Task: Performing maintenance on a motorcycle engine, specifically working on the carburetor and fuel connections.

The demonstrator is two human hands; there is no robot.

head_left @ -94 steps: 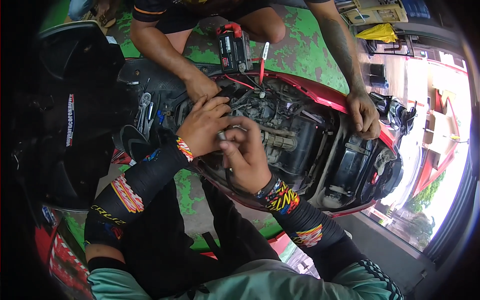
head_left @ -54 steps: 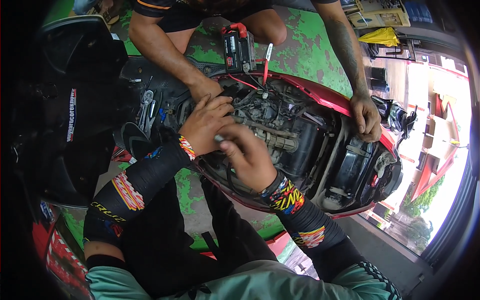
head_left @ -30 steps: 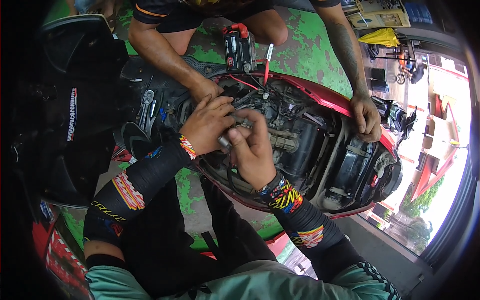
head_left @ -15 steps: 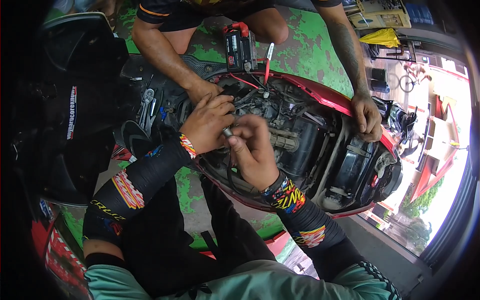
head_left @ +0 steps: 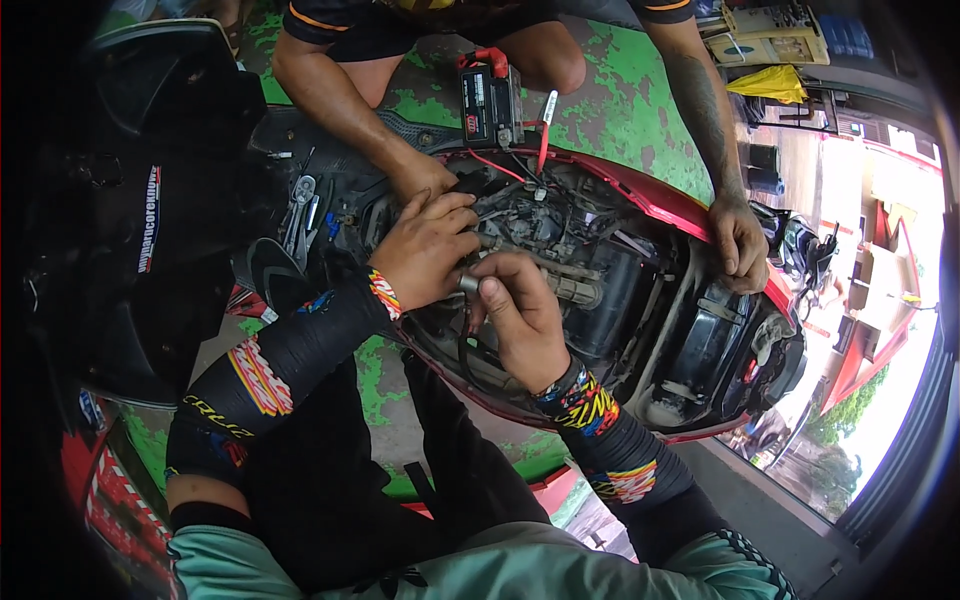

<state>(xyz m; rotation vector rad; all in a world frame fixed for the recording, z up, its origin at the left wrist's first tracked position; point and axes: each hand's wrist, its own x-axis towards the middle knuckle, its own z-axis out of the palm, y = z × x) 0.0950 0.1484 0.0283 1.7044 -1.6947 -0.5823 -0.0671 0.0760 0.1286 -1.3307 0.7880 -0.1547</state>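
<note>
My right hand is closed, pinching a short grey metal cylinder between thumb and fingers. Beside it, my left hand reaches over the open body of a red motor scooter, its back toward me. The left fingers curl over the engine parts, and what they grip is hidden beneath them. Just past my left fingertips, a co-worker's hand reaches into the same spot. The co-worker's other hand rests on the scooter's red rear edge.
A black battery with red and black leads stands at the scooter's far side. A ratchet and other hand tools lie on the dark footboard at left. The black scooter seat area lies right; green worn floor surrounds it.
My right hand has slowed from a blur, and the metal cylinder has tilted and shifted slightly right and down. My left hand stays nearly in place.
</note>
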